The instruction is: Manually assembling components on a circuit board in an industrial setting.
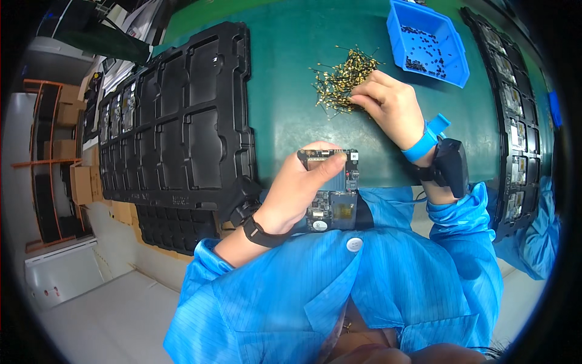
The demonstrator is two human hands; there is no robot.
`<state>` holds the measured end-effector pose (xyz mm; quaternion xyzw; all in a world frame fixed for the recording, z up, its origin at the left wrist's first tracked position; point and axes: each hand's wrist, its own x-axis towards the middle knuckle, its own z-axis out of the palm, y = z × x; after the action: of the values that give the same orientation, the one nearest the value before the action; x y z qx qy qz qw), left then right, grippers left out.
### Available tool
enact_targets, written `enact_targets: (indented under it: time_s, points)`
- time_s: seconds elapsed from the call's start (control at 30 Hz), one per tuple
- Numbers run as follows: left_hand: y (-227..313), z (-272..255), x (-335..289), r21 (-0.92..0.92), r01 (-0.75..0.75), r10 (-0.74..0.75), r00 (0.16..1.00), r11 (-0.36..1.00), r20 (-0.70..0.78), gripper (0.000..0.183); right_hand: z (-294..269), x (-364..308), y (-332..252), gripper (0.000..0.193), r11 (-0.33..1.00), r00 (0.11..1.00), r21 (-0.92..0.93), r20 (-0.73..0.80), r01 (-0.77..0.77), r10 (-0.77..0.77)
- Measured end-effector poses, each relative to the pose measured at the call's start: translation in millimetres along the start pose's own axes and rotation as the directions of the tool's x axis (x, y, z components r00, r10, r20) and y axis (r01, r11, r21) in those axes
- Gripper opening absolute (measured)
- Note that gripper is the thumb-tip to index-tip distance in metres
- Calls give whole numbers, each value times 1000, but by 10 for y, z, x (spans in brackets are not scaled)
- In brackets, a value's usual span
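Observation:
In my left hand is a dark green circuit board, upright near my chest. The thumb presses across its upper part, and the other fingers are hidden behind it. A white round sticker and a copper-coloured patch show on its lower half. My right hand reaches to the right edge of a loose pile of small black wire-like pieces with gold-coloured parts. Thumb and forefinger are pinched together there; whatever is between them is too small to make out. A blue strap circles the right wrist.
A black compartment tray stands on the left, with a few boards in its far-left pockets. Another black tray on the right holds several boards. A blue bin with small black pieces sits at the back right of the green mat.

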<state>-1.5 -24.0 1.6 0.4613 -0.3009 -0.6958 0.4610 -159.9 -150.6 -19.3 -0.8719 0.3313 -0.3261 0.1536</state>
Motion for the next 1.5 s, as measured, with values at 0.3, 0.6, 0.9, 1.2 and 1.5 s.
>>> enact_targets:
  time_s: [0.3,0.6,0.9,1.2,1.5]
  points:
    - [16,10,36,150,-193,213,968,970,-130,28,-180,43,-165,18,507,856,711,275,-487,438]
    - [58,71,60,427,-246,311,946,870,-88,40,-273,-46,-402,15,299,846,803,423,-516,325]
    - [107,41,-51,338,-157,178,984,928,-31,24,-287,-123,-481,6,288,884,837,424,-465,195]
    - [119,80,-83,343,-249,266,964,906,-4,19,-276,-117,-529,4,440,907,794,363,-420,212]
    - [109,70,-91,282,-235,251,968,930,-24,16,-265,-101,-551,4,499,937,793,308,-350,167]
